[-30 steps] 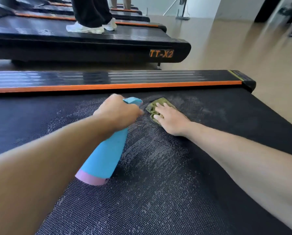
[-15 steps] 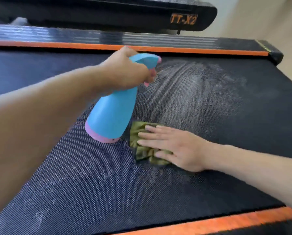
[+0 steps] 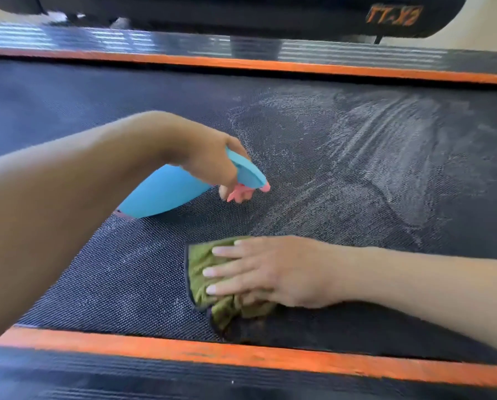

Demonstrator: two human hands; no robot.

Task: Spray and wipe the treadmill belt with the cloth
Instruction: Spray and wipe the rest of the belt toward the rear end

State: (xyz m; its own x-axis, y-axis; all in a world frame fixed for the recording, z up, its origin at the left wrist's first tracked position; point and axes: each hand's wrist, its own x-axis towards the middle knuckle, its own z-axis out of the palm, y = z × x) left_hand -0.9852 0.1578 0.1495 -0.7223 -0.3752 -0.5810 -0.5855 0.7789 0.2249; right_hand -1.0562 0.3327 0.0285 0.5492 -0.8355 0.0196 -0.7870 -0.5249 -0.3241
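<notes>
Black textured treadmill belt [image 3: 313, 157] half streaked, left part dry. Left hand [image 3: 212, 160] grips blue plastic spray bottle [image 3: 166, 197]; right hand [image 3: 273, 269], fingers flat, presses crumpled green cloth [image 3: 201, 272].

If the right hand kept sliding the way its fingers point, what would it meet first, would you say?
Probably nothing: past the cloth under the right hand, only bare belt shows; the left forearm seems higher, though depth is unclear.
</notes>
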